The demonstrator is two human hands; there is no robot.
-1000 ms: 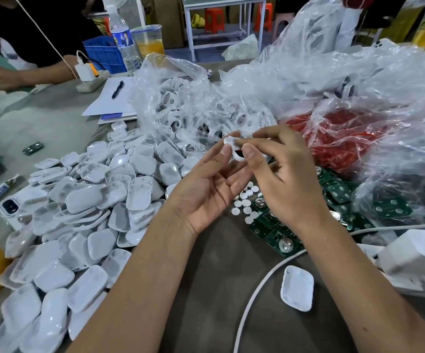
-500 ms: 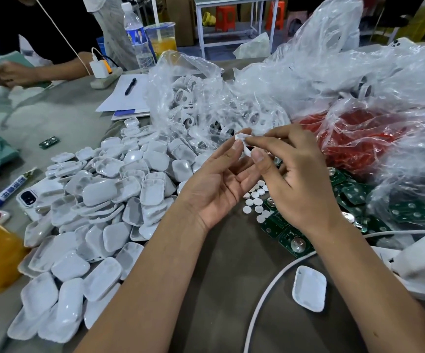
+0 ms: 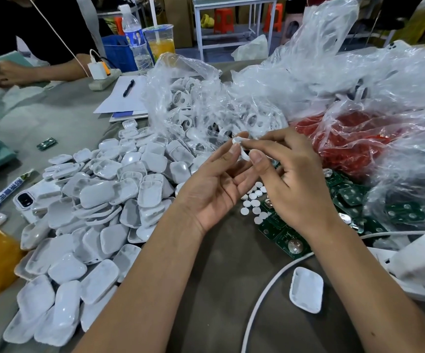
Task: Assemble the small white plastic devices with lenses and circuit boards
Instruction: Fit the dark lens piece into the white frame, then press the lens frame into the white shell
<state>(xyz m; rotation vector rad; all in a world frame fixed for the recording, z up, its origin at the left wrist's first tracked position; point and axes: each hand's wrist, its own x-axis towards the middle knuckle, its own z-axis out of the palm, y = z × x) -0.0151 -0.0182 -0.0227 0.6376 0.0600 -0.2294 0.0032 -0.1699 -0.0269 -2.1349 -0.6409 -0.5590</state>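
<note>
Table surface (image 3: 61,115): grey-brown, crowded from its near edge to its far edge. I see both hands raised above its middle; my left hand (image 3: 214,187), palm up, and my right hand (image 3: 292,184) together pinch one small white housing (image 3: 242,149) between fingertips and thumb. White shell halves (image 3: 99,215) are heaped across the left half, reaching the near-left corner. White discs (image 3: 252,202) lie scattered under the hands, just beside green circuit boards (image 3: 290,240) on the right. One single shell (image 3: 306,289) rests near the near edge, beside a white cable (image 3: 264,289). Clear plastic bags (image 3: 308,72) fill the far-right area; one holds white ring parts (image 3: 188,108), another red contents (image 3: 354,138). Toward the far-left corner: papers with a pen (image 3: 129,87), a water bottle (image 3: 136,39), a cup of orange drink (image 3: 159,39), and another person's forearm (image 3: 53,72). Room beyond: a white metal frame (image 3: 231,11) and orange stools (image 3: 222,20).
</note>
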